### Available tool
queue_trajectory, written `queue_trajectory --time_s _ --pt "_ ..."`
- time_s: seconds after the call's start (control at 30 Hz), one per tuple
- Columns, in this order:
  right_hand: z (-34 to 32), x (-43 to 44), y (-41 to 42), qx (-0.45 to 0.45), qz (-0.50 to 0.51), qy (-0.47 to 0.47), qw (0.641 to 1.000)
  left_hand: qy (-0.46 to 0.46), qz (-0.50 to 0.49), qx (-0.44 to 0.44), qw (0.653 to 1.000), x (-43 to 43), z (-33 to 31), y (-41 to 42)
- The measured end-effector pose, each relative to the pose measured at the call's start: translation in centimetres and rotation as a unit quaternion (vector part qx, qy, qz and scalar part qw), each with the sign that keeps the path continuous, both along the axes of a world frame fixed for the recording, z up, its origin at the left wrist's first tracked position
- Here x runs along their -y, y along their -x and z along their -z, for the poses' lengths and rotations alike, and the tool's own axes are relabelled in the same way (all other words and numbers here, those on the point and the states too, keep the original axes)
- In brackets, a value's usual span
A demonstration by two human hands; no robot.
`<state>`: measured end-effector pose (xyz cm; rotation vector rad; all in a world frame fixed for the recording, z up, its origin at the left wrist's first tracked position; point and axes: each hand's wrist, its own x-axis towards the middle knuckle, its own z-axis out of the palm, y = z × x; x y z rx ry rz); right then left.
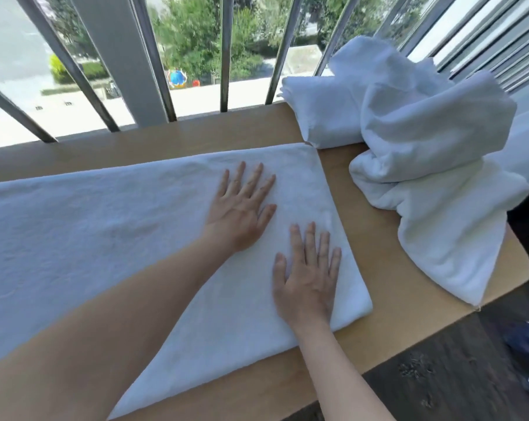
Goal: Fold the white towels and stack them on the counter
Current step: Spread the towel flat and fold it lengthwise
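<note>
A long white towel (105, 226) lies flat along the wooden counter (387, 247), running off the left edge of view. My left hand (242, 208) rests palm-down on it with straight, spread fingers, near its right end. My right hand (308, 278) presses flat on the same towel, closer to its right front corner. A folded white towel (321, 110) sits at the back right of the counter. Beside it a crumpled heap of white towels (433, 153) spills toward the counter's right edge.
Metal railing bars (226, 56) rise right behind the counter, with trees and a street far below. Bare counter shows between the flat towel and the heap. Dark floor (439, 375) lies to the lower right, past the counter's rounded corner.
</note>
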<state>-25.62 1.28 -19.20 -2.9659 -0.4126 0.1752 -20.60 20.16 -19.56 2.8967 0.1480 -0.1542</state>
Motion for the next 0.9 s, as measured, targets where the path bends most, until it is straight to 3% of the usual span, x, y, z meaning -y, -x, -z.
queue_trajectory --time_s 0.23,0.37,0.5,0.6,0.73,0.9 --pt "0.4 0.2 0.0 0.03 -0.006 -0.037 0.999 -0.017 0.075 0.005 0.997 4.2 0.0 -7.4" --pt "-0.5 0.1 -0.3 0.004 -0.005 -0.067 0.998 -0.009 0.178 -0.021 0.984 3.8 -1.0 -9.9" --pt "-0.9 1.9 -0.6 0.015 0.096 -0.171 0.98 0.007 0.199 -0.028 0.98 3.2 -1.4 -9.1" --pt "-1.4 4.1 -0.6 0.011 0.202 -0.142 0.969 0.044 0.172 0.003 0.984 4.1 -1.5 -6.5" --pt "-2.2 5.6 -0.8 0.013 0.228 -0.071 0.971 0.066 0.102 0.073 0.99 4.9 -2.4 -4.8" --pt "-2.8 5.7 -1.8 -0.064 0.226 -0.066 0.97 0.16 -0.076 0.0 0.984 6.4 -3.5 -8.3"
